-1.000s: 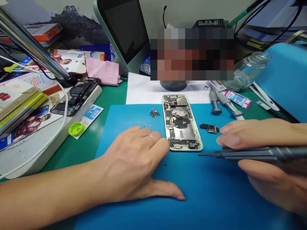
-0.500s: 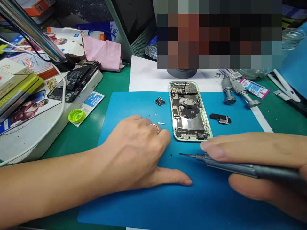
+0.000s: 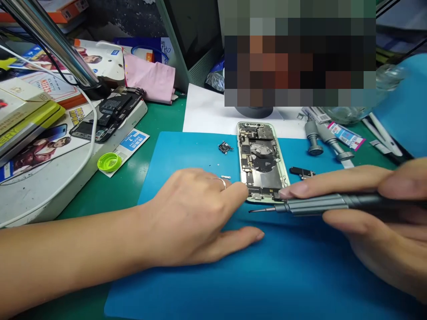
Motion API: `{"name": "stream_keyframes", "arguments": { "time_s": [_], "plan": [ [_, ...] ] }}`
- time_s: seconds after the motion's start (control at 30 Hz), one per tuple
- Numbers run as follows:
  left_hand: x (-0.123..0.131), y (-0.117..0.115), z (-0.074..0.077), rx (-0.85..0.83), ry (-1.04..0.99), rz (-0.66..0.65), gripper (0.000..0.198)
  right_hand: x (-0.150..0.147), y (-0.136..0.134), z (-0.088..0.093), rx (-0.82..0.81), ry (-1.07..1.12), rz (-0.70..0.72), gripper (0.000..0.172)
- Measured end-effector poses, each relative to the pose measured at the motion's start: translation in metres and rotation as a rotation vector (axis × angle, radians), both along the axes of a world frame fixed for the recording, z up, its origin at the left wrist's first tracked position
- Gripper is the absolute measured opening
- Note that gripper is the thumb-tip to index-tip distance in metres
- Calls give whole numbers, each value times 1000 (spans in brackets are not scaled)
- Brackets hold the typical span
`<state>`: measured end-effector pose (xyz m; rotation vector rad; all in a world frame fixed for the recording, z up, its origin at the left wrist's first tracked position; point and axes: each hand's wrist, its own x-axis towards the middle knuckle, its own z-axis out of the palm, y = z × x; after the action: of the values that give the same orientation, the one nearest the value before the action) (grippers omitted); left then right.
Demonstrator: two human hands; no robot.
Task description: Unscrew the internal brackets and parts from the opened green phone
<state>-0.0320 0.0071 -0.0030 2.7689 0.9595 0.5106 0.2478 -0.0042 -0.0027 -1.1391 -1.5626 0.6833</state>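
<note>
A round green plastic cap (image 3: 108, 162) lies on the green bench, left of the smooth blue mat (image 3: 200, 275). The left hand (image 3: 190, 213), with a thin ring on one finger, rests flat and open on the mat. It holds nothing, and one fingertip touches the lower left corner of the phone (image 3: 262, 162). The phone lies opened at the mat's far edge, a pale green rounded frame packed with metal shields. The right hand (image 3: 376, 235) is closed around a slim grey metal screwdriver (image 3: 316, 204). The forefinger lies along the barrel, and the fine tip points left just below the phone.
</note>
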Motion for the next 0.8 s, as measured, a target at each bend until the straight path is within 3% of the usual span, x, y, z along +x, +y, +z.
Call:
{"name": "stream_keyframes", "arguments": {
  "time_s": [0.23,0.53,0.8],
  "plan": [
    [0,-2,-6,6,-227,2,17,-28,14,14,6,95,100,36],
    [2,-1,-7,-26,-289,-12,15,-32,14,15,-31,103,135,34],
    [6,-1,-7,-38,-353,-1,19,-32,12,17,90,80,112,31]
  ]
}}
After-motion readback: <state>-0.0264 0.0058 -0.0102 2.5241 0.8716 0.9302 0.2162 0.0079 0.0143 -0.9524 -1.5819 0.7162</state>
